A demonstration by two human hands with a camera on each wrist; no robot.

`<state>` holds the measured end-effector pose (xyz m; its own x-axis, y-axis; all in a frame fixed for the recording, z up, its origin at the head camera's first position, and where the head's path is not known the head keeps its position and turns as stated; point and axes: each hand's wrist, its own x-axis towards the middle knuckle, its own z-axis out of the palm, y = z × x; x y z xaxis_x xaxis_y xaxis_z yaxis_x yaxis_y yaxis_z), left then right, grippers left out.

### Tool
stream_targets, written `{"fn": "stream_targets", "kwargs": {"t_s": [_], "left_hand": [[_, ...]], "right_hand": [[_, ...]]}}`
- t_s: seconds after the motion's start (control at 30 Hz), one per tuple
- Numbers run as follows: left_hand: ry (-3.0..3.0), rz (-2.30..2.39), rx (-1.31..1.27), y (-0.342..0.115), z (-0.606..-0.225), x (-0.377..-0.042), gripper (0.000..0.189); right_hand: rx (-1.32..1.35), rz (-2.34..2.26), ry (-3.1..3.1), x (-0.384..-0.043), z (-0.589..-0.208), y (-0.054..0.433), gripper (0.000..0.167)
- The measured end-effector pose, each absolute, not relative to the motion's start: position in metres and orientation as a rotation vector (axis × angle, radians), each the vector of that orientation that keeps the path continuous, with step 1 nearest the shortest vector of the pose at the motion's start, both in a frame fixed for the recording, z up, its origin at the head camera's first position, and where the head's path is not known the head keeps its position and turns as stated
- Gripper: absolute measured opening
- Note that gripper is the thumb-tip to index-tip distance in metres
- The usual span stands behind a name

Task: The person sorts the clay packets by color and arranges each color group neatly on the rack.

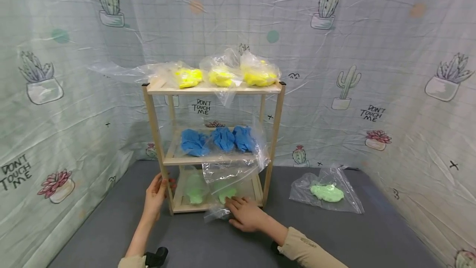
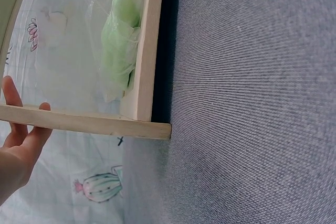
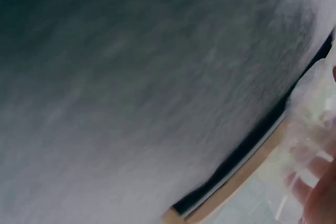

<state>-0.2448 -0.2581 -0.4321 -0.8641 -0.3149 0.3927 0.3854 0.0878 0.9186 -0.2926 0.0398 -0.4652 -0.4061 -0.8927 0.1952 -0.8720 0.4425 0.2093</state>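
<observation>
A light wooden three-tier shelf (image 1: 223,161) stands on the grey table. My left hand (image 1: 155,193) holds its front left post (image 2: 89,123), thumb and fingers on either side of the wood. On the bottom tier lie two clear bags with light green lumps, a left one (image 1: 195,193) and a middle one (image 1: 225,194). My right hand (image 1: 248,215) rests on the middle bag, palm down, fingers extended over its front. The right wrist view shows the fingers (image 3: 299,188) against crumpled clear plastic, partly cut off by the frame. Part of that bag hangs over the shelf's front edge.
Bags with yellow lumps (image 1: 222,77) sit along the top tier. Bags with blue crumpled pieces (image 1: 224,139) lie on the middle tier, their plastic drooping over its edge. Another bag with a green lump (image 1: 327,192) lies on the table at right. Patterned sheets (image 1: 405,73) enclose the table.
</observation>
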Motion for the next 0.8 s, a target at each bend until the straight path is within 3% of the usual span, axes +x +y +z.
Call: {"fn": "stream_targets", "kwargs": {"t_s": [0.5,0.8], "left_hand": [[-1.825,-1.897,-0.090,-0.259,-0.433,-0.244,0.025],[-1.858,-1.871,-0.077,-0.257,-0.428,-0.244,0.022]], "right_hand": [[1.378,-0.183,-2.679,-0.287,-0.464,0.008,0.064],[1.389,-0.087,-2.757,-0.300,-0.458,0.005,0.061]]}}
